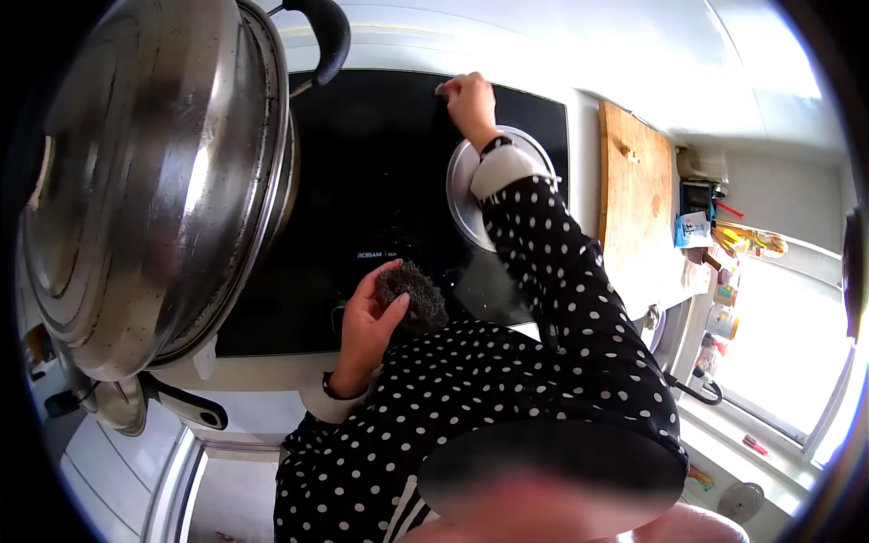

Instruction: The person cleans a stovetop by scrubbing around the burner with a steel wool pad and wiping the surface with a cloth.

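Steel is gleaming at your left, where the big lidded pot (190, 181) is looming over the near view and covering part of the black cooktop (362, 163); its far side is running out of sight. Beneath it, a handle (192, 407) is sticking out over the front edge. Moving right, your left hand (362, 326) is pinching a dark, wiry scouring pad (416, 294) between thumb and fingers, just above the cooktop's front half, where pale specks are lying. Whether the pad is touching the glass, you cannot tell from here. Your right hand (472, 101) is reaching to the far edge, well apart from the left, fingers bunched; what they are gripping, if anything, is too small to make out. You seem to be in mid-reach, and any shift is calling for a steady pinch and a sleeve lifted clear of the round metal lid (460, 195), which your forearm is partly hiding. Farther right, a wooden board (634, 204) is lying beside the cooktop, and glare is washing out the window (787, 317).
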Demonstrator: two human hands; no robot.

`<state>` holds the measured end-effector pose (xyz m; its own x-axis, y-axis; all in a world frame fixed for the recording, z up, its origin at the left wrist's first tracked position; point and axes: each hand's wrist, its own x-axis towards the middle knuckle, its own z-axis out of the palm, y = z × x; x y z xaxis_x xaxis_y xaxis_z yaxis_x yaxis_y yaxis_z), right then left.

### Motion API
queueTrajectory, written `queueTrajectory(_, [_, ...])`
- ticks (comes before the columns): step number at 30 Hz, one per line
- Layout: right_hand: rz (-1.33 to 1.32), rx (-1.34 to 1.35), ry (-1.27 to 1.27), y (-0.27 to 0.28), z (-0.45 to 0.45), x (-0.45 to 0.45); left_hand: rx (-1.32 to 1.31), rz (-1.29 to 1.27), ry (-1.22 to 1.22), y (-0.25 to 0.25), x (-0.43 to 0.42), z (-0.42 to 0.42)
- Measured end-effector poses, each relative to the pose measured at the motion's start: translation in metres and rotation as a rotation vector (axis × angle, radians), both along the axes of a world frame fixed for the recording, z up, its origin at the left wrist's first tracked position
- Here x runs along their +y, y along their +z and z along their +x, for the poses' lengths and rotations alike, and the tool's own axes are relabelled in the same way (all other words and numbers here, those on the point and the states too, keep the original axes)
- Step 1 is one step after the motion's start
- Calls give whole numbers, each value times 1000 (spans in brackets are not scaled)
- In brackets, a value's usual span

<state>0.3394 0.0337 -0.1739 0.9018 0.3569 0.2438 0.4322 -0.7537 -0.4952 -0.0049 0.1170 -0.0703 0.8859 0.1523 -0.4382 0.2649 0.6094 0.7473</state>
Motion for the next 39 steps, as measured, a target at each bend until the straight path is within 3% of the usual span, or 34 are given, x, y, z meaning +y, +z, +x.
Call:
queueTrajectory(2, [-26, 64, -101, 0, 21, 10, -9, -1, 13, -3, 3, -5])
queueTrajectory(3, [-33, -42, -127, -1, 21, 13, -7, 1, 20, -3, 5, -7])
queueTrajectory(6, [-120, -24, -97, -2, 2, 0, -8, -3, 30, 0, 14, -11])
queueTrajectory(11, [10, 91, -222, -9, 27, -9, -40, -18, 40, 2, 17, -10])
queueTrajectory(14, [-70, -67, -266, -2, 19, -2, -30, -15, 64, 5, 20, -14])
queueTrajectory(18, [-19, -62, -175, -4, -30, 21, 2, -33, 69, -6, 22, -11])
queueTrajectory(21, [-36, -67, -189, 1, -19, 66, 13, -22, 31, -5, 21, -8])
queueTrajectory(24, [29, -69, -115, -4, -3, 52, 40, -30, 4, -5, 17, -9])
queueTrajectory(25, [-36, -32, -183, -3, 6, 38, 51, -28, -11, -5, 16, -8])
queueTrajectory(26, [-357, -79, -265, 4, 15, 18, 55, -21, -15, -6, 17, -7])
queueTrajectory(27, [-325, 38, -408, 5, 24, -8, 32, -18, -22, -4, 18, -8])
queueTrajectory(28, [-605, 23, -347, 4, 36, -38, 11, -16, -27, -2, 17, -10])
queueTrajectory(29, [-371, 25, -497, -1, 47, -67, -12, -20, -22, -2, 17, -11])
queueTrajectory(30, [-318, 99, -451, 14, 41, -75, -11, -10, -7, -5, 17, -11])
queueTrajectory(32, [-503, 100, -539, 9, 39, -45, 13, 12, -5, -9, 16, -17])
queueTrajectory(34, [-1006, -59, -119, 15, 15, 19, 38, 39, -5, -8, 16, -17])
queueTrajectory(35, [-879, -70, -202, 4, 3, 58, 55, 50, -13, -7, 14, -16])
queueTrajectory(36, [-518, -266, -176, 23, -26, 78, 78, 61, -22, -5, 10, -16])
queueTrajectory(39, [-193, 10, -205, -10, 9, 61, 95, 86, -34, -2, 12, -10])
